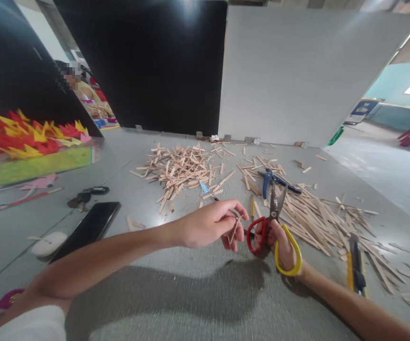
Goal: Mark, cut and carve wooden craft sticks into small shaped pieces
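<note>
My left hand [214, 225] is closed in a pinch on thin wooden sticks [236, 230], held above the table. Close by on the right, my right hand [279, 241] grips scissors [275, 208] with one red and one yellow handle, the blades pointing away from me and slightly apart. Beyond my hands lies a heap of short cut wooden pieces [182, 168]. Longer flat wooden sticks [307, 218] spread out to the right. A blue-handled hand tool [268, 182], perhaps pliers or cutters, rests just past the scissor blades, partly hidden by them.
A yellow and black utility knife [357, 270] lies at right. On the left are a phone [87, 229], keys [83, 198], a round white object [49, 244] and red and yellow folded paper pieces [27, 135]. Black [155, 66] and white panels [297, 76] stand at the back; a person [84, 90] sits beyond.
</note>
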Demonstrator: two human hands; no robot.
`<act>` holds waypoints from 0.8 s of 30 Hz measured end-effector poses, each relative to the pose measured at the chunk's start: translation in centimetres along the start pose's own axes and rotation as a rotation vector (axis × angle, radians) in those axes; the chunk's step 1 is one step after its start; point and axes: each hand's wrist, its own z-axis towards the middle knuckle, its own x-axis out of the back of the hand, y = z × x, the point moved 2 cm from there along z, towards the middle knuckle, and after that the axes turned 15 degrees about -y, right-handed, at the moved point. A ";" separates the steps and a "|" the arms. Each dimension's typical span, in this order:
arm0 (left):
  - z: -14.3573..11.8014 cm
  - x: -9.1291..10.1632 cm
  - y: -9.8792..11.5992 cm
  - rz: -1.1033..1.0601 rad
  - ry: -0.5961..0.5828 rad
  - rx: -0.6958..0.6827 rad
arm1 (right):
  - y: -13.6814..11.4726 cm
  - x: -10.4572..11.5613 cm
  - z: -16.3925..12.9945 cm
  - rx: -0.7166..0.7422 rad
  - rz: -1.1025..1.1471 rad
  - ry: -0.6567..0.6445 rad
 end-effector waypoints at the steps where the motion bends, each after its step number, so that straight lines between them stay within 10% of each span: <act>1: 0.0 0.0 0.0 -0.006 0.001 -0.001 | 0.0 0.0 0.0 0.001 -0.002 -0.004; 24: -0.8 0.6 0.0 0.224 0.090 0.080 | -0.3 -0.1 0.0 0.002 0.010 0.048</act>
